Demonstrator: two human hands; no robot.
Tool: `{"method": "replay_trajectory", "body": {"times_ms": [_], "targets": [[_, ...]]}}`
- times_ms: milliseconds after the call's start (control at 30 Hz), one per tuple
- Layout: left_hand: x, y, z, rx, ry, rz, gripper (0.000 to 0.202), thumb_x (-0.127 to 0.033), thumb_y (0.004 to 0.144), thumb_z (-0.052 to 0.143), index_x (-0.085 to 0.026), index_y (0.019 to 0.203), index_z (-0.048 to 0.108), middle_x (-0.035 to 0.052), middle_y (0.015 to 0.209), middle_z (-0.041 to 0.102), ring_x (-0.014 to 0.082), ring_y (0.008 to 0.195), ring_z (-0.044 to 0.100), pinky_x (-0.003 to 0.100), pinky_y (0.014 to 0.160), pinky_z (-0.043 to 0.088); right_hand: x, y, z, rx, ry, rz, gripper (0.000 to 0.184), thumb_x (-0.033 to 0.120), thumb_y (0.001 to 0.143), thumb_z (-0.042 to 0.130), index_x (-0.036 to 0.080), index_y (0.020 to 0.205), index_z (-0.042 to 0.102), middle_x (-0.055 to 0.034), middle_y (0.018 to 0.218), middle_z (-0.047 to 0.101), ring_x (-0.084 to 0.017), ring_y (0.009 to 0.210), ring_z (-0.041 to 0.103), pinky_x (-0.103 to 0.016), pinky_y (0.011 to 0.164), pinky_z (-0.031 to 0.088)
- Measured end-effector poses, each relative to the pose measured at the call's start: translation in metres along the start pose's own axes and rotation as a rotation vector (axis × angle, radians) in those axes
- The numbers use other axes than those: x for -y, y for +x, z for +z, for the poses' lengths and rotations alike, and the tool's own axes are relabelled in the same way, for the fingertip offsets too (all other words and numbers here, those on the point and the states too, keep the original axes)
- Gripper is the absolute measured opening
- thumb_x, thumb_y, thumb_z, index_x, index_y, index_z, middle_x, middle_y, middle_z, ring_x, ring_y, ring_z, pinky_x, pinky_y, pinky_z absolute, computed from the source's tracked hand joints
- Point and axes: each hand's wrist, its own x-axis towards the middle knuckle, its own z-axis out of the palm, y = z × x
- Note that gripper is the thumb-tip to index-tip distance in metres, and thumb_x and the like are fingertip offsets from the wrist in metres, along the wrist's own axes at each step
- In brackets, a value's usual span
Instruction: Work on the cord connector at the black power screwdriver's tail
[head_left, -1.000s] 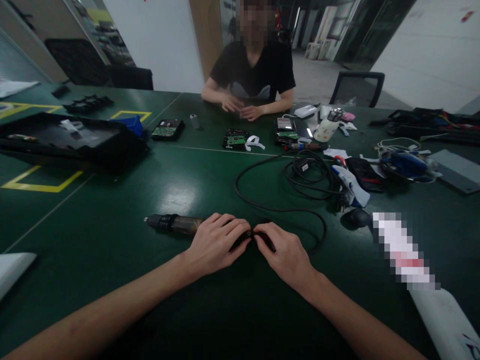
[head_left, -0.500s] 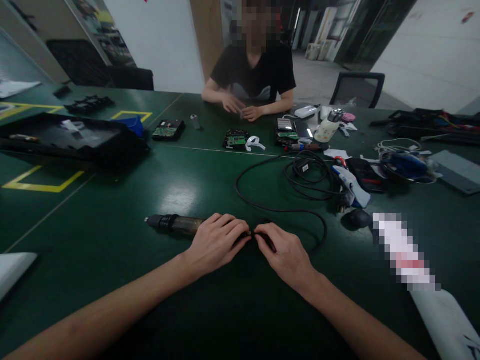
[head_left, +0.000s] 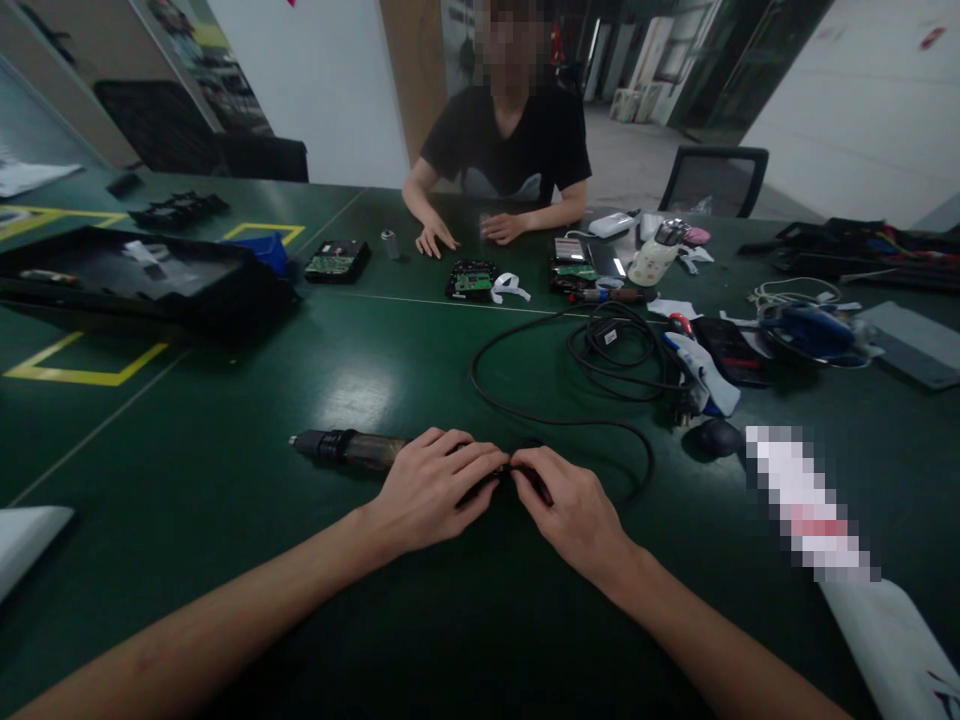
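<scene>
A dark electric screwdriver (head_left: 367,449) lies on the green table with its tip pointing left. My left hand (head_left: 435,480) is closed over its rear part, which the fingers mostly hide. Just to the right, my right hand (head_left: 574,500) pinches the end of a black cable (head_left: 555,421) between thumb and fingers. The fingertips of both hands nearly meet at the tool's back end. Whether the cable's plug sits inside the tool cannot be made out. From my right hand the cable loops away to a coil farther back.
Across the table sits a person (head_left: 517,140) in a black shirt. Circuit board units (head_left: 472,280), a patterned bottle (head_left: 656,255) and a second screwdriver (head_left: 611,295) lie between us. A black tray (head_left: 150,280) stands left; a white-and-black object (head_left: 810,510) lies right.
My left fingers have shifted slightly right, over the tool's back end. My right hand stays nearly still. The person opposite has moved one hand apart from the other, onto the table.
</scene>
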Motion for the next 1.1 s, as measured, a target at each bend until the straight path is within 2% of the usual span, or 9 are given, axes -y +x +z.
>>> {"method": "replay_trajectory", "body": {"times_ms": [67,200,367,533,700,833,1000,1100], "targets": [[0.0005,0.0000,0.0006,0.002,0.003,0.008,0.023,-0.032,0.104,0.055,-0.026,0.124,0.063,0.0001,0.123,0.072,0.0217,0.107,0.064,0.039,0.085,0.043,-0.0005,0.0001,0.0002,0.003,-0.003,-0.002,0.015,0.022,0.106,0.052,0.025,0.119,0.060,-0.0048,0.111,0.069,-0.021,0.093,0.069,-0.034,0.081,0.056],[-0.0004,0.0005,0.0020,0.009,0.028,-0.051,0.019,-0.038,0.104,0.055,-0.023,0.110,0.066,0.0009,0.111,0.074,0.0213,0.098,0.066,0.039,0.080,0.042,-0.0014,0.0000,0.0010,0.006,-0.002,0.001,0.015,0.022,0.106,0.052,0.025,0.118,0.060,-0.0043,0.111,0.068,-0.021,0.094,0.069,-0.034,0.081,0.055],[-0.0020,0.0007,-0.0003,0.012,-0.026,-0.020,0.026,-0.033,0.102,0.057,-0.025,0.125,0.063,0.0012,0.123,0.072,0.0223,0.107,0.065,0.040,0.086,0.043,-0.0016,0.0000,0.0017,-0.001,-0.005,0.003,0.015,0.021,0.106,0.052,0.025,0.118,0.060,-0.0033,0.110,0.068,-0.021,0.093,0.068,-0.034,0.082,0.054],[-0.0016,0.0016,-0.0004,0.006,0.006,-0.064,0.019,-0.037,0.104,0.055,-0.022,0.110,0.065,0.0019,0.113,0.074,0.0208,0.098,0.066,0.039,0.082,0.043,-0.0014,-0.0002,0.0015,-0.001,0.004,0.001,0.015,0.021,0.106,0.052,0.025,0.119,0.060,-0.0032,0.111,0.068,-0.020,0.093,0.068,-0.034,0.083,0.054],[-0.0027,0.0007,-0.0017,0.019,-0.025,-0.026,0.024,-0.033,0.102,0.056,-0.025,0.124,0.062,0.0005,0.124,0.071,0.0219,0.108,0.064,0.039,0.085,0.043,-0.0018,-0.0005,0.0021,0.001,-0.003,0.001,0.015,0.021,0.106,0.053,0.025,0.119,0.060,-0.0029,0.111,0.068,-0.020,0.094,0.068,-0.034,0.083,0.054],[-0.0031,0.0010,-0.0016,0.009,0.001,-0.072,0.019,-0.036,0.104,0.054,-0.022,0.112,0.064,0.0014,0.116,0.073,0.0206,0.099,0.065,0.039,0.082,0.042,-0.0020,-0.0007,0.0031,-0.008,-0.005,0.007,0.015,0.021,0.106,0.053,0.025,0.119,0.059,-0.0023,0.110,0.068,-0.020,0.093,0.068,-0.034,0.083,0.054],[-0.0020,0.0011,-0.0020,0.034,-0.019,-0.023,0.023,-0.033,0.102,0.056,-0.025,0.123,0.062,0.0005,0.125,0.071,0.0223,0.108,0.064,0.040,0.086,0.043,-0.0016,-0.0002,0.0022,-0.003,-0.015,-0.002,0.015,0.022,0.106,0.053,0.025,0.119,0.060,-0.0032,0.111,0.069,-0.020,0.093,0.069,-0.034,0.081,0.055],[-0.0021,0.0011,-0.0010,0.031,-0.002,-0.053,0.018,-0.034,0.102,0.056,-0.023,0.116,0.063,0.0011,0.119,0.073,0.0217,0.103,0.065,0.040,0.083,0.042,-0.0019,0.0001,0.0022,0.001,-0.021,0.001,0.015,0.022,0.106,0.053,0.025,0.118,0.060,-0.0029,0.110,0.069,-0.020,0.092,0.069,-0.034,0.081,0.055]]}}
